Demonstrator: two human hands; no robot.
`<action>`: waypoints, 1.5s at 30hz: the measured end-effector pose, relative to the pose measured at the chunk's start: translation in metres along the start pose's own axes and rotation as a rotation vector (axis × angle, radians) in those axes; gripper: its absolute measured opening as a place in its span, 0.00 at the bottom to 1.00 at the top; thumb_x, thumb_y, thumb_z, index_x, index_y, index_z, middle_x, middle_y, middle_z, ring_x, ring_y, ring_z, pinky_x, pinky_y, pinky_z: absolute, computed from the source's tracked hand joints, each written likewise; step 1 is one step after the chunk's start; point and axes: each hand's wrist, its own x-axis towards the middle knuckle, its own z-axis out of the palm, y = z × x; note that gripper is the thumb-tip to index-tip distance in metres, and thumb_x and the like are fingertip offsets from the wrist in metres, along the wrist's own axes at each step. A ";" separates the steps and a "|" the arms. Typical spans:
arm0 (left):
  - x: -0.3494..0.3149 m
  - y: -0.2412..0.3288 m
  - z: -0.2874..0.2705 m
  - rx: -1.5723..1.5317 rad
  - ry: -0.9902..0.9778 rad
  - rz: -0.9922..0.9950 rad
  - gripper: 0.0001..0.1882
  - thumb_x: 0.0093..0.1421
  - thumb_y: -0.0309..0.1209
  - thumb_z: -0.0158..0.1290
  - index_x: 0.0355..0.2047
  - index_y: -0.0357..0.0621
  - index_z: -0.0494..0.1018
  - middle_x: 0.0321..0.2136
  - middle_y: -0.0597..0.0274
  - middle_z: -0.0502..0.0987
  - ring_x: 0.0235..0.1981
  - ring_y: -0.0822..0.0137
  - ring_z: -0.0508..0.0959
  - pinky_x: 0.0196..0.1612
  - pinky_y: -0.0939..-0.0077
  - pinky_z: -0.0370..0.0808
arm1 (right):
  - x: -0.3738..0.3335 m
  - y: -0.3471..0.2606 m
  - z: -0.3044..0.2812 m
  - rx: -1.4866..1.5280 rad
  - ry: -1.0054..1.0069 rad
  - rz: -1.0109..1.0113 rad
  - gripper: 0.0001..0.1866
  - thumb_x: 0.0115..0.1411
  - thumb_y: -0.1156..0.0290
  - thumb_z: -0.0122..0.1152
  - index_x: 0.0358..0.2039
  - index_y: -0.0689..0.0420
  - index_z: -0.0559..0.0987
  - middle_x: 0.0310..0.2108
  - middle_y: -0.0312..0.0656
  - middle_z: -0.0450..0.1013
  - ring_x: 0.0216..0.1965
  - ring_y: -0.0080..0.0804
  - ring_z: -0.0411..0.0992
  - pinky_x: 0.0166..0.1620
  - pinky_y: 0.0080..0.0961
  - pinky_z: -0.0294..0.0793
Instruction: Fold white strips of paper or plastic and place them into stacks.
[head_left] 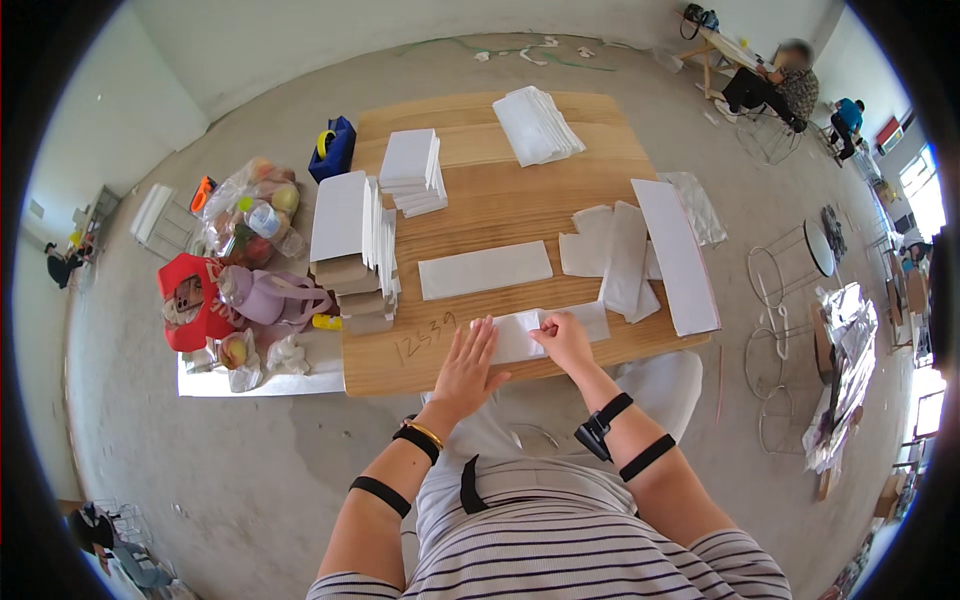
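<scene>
In front of me a white paper-like strip lies along the near edge of the wooden table. My left hand rests flat at the strip's left end with its fingers stretched out. Over the strip's middle, my right hand is closed in a pinch on a small white flap or fold; its exact shape is partly hidden by the fingers. Just beyond, a second white strip lies flat. Several loose white pieces overlap to the right, beside a tall white stack.
White stacks stand at the table's left, with another pile at the far side. Left of the table sit a blue tape dispenser, a bag of fruit, a red bag and a lilac bottle. Wire stools stand right.
</scene>
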 end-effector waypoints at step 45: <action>0.028 0.010 0.002 0.019 -0.021 -0.043 0.44 0.66 0.55 0.44 0.70 0.36 0.45 0.70 0.46 0.47 0.72 0.49 0.45 0.71 0.49 0.43 | -0.021 0.012 -0.028 -0.352 0.131 -0.490 0.30 0.64 0.57 0.56 0.63 0.57 0.64 0.65 0.46 0.59 0.69 0.46 0.52 0.69 0.48 0.49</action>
